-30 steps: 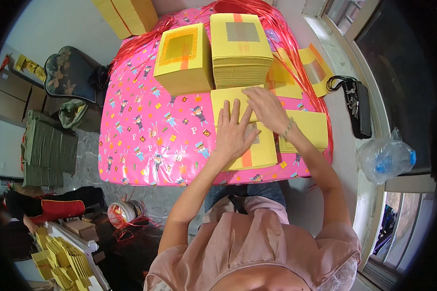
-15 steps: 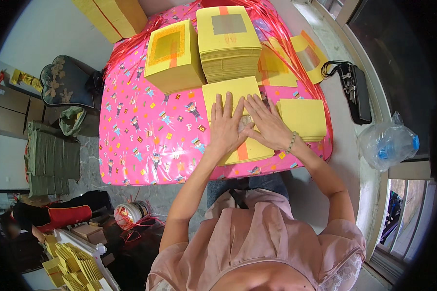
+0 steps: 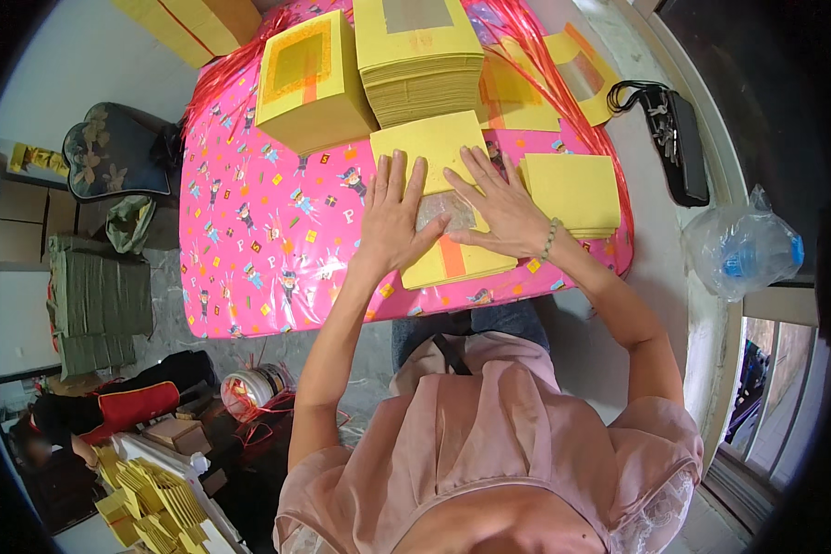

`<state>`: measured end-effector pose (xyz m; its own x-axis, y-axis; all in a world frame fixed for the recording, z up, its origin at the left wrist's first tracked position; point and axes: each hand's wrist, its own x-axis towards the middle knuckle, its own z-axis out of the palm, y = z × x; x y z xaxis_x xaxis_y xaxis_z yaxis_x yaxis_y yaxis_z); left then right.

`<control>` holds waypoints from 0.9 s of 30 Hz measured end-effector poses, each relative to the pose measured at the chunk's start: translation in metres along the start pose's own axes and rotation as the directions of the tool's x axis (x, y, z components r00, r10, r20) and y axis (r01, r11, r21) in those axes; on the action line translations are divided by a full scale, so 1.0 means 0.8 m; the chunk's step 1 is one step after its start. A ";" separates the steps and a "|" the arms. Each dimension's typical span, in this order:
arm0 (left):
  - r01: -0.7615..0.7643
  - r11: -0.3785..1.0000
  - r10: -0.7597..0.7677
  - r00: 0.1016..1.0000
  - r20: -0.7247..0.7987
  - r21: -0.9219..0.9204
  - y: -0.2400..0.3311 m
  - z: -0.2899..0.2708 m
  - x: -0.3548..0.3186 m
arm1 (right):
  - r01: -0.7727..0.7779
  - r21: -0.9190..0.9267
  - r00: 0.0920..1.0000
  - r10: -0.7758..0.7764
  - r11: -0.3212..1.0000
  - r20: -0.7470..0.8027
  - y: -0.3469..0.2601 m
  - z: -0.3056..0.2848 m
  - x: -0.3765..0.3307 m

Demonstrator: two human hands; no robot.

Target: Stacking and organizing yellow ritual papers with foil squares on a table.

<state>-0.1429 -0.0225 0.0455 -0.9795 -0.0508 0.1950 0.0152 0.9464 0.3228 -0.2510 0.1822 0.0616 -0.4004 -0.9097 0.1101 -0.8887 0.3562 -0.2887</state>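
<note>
In front of me on the table lies a low stack of yellow paper sheets [image 3: 434,268], with a silvery foil patch and an orange stripe on the top one. My left hand [image 3: 395,215] rests flat on its left side, fingers stretched out. On its right side my right hand [image 3: 503,208] lies with spread fingers, a green bead bracelet at the wrist. Neither hand grips anything. Beside my right hand sits a smaller stack of plain yellow paper [image 3: 571,196]. Behind stand two tall yellow paper stacks, one [image 3: 309,88] on the left and another [image 3: 420,83] further right.
The table has a pink patterned cover [image 3: 249,235]. Red plastic strands [image 3: 563,88] trail down its right side over loose yellow sheets [image 3: 517,102]. On the right ledge are a black pouch with keys [image 3: 671,148] and a bagged bottle [image 3: 743,251]. A chair [image 3: 111,157] stands left.
My hands have moved apart on the stack, the left one shifting leftward, uncovering more of the foil patch. The whole view has tilted slightly, so the table appears higher.
</note>
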 end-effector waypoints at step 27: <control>0.018 0.974 0.055 0.948 -0.312 0.224 -0.009 -0.002 0.040 | 0.165 -0.207 0.939 -0.218 0.964 -0.266 0.045 -0.005 0.051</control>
<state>-0.1742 -0.0310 0.0508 -0.8654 -0.0959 0.4918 -0.0475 0.9928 0.1100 -0.3007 0.1587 0.0595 -0.2413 -0.8750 0.4198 -0.9694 0.2371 -0.0631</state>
